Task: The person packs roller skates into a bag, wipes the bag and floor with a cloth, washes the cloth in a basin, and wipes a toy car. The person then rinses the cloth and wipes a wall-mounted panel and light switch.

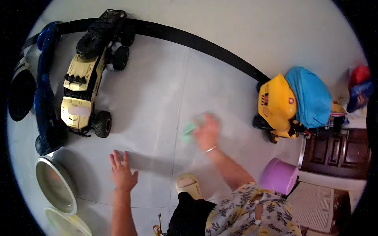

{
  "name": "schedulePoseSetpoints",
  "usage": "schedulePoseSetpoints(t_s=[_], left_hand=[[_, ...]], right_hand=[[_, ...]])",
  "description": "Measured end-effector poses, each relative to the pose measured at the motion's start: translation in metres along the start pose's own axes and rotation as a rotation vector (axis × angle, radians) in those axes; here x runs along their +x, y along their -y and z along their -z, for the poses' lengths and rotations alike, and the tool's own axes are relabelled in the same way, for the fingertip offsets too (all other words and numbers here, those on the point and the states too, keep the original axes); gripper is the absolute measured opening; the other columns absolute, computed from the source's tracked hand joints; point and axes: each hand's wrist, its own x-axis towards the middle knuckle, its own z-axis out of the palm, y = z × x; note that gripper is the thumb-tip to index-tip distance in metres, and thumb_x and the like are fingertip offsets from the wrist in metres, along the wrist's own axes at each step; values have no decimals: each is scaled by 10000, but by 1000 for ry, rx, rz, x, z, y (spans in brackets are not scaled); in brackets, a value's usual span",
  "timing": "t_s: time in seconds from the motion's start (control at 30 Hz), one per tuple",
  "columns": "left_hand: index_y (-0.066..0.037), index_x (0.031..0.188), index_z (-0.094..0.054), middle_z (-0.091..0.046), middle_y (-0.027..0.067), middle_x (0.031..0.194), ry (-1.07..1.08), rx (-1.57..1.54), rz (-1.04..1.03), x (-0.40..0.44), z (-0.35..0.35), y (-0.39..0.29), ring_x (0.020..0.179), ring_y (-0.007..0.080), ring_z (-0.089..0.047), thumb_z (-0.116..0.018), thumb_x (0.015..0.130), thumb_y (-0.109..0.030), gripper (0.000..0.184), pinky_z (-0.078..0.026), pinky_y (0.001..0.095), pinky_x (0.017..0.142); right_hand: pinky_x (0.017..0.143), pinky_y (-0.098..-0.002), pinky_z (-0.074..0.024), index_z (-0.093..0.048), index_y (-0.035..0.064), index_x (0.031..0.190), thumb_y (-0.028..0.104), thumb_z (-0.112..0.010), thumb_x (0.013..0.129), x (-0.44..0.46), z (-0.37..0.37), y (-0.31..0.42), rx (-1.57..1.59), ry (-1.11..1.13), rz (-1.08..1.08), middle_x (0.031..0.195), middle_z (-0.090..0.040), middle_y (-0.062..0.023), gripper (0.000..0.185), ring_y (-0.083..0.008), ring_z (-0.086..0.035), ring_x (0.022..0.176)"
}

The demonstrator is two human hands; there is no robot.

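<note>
A mint-green cloth [188,132] is on the grey tiled floor, partly covered by my right hand [207,132]. That hand is smeared by motion, its fingers bent over the cloth, and a bangle circles its wrist. Over the floor on the left, my left hand [124,176] has its fingers spread and holds nothing. Whether it touches the tiles I cannot tell. It is nearest to a cream and black toy truck [80,104] with big black wheels. My slippered foot [189,185] shows between the two arms.
A blue hoverboard [46,90] lies left of the truck, above a grey basin [56,185] and a pale tub [67,224]. On the right are a yellow ride-on toy [277,104], a blue bag [309,96] and a purple bucket [279,176]. A black skirting strip [189,39] edges the wall.
</note>
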Motion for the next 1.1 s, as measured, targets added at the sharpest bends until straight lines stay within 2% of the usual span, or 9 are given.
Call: schedulePoseSetpoints(t_s=[0.07, 0.13, 0.2, 0.23, 0.37, 0.63, 0.83, 0.97, 1.1], left_hand=[[-110, 1447, -267, -86, 249, 1504, 78, -32, 26, 8, 16, -13, 1388, 444, -97, -742, 704, -280, 898, -306, 460, 1070], [-98, 1452, -253, -76, 266, 1500, 133, -56, 71, 12, 26, -13, 1386, 451, -89, -726, 716, -291, 896, -265, 460, 1096], [-68, 1459, -225, -55, 310, 1486, 232, 78, 0, 15, 30, -7, 1382, 470, -75, -673, 743, -294, 875, -172, 451, 1132], [-47, 1463, -201, -38, 332, 1479, 284, 161, -24, 16, 40, -14, 1382, 480, -54, -617, 761, -266, 845, -93, 434, 1150], [-93, 1471, -202, -25, 307, 1492, 388, 111, 39, 25, 61, -19, 1389, 470, -46, -576, 731, -158, 832, -230, 436, 1116], [-163, 1450, -262, -44, 259, 1509, 434, 88, 74, 25, 80, -28, 1398, 440, -76, -577, 674, -59, 844, -357, 441, 1050], [-211, 1443, -279, -68, 224, 1517, 365, 136, 87, 6, 77, -22, 1392, 411, -134, -618, 702, -92, 824, -318, 529, 1049], [-155, 1370, -406, -308, 218, 1432, 417, 161, -12, 33, 124, -25, 1282, 340, -382, -627, 738, -133, 670, -392, 487, 982], [-81, 1179, -534, -524, 191, 1190, -453, -171, -249, 79, 224, -33, 1069, 330, -531, -725, 718, -235, 522, -461, 424, 846]], right_hand=[[1029, -490, -290, -562, 198, 1244, 435, -670, 735, 23, -21, -90, -141, 89, -344, 1338, -433, -157, 572, -340, -386, 1243], [1027, -480, -299, -495, 145, 1303, 430, -631, 793, 37, -71, -170, 668, -279, -414, 1320, -444, -158, 599, -359, -386, 1236], [1031, -444, -304, -381, 7, 1349, 327, -537, 891, 93, -62, -172, -138, 30, -1001, 1348, -441, -169, 580, -306, -392, 1258], [1032, -438, -303, -391, -7, 1339, 308, -539, 888, 122, -72, -173, -32, -135, -890, 1344, -453, -176, 570, -298, -406, 1252], [1046, -436, -289, -487, -9, 1258, 218, -576, 839, 258, -93, -81, 231, -422, -430, 1305, -500, -176, 484, -318, -442, 1218], [1043, -415, -338, -551, 52, 1224, 91, -520, 856, 352, -38, 149, 620, -297, 189, 1333, -482, -145, 372, -361, -400, 1226], [1047, -382, -347, -520, 56, 1261, 37, -530, 817, 285, -12, 133, 576, -88, 428, 1351, -469, -104, 444, -304, -400, 1248], [1063, -365, -331, -479, 71, 1296, 52, -555, 823, 231, 4, 101, 491, 19, 452, 1400, -401, -76, 479, -284, -361, 1274], [1084, -396, -298, -465, 25, 1286, 120, -589, 806, 174, 17, 78, 458, 43, 421, 1393, -393, -135, 505, -327, -369, 1259]])
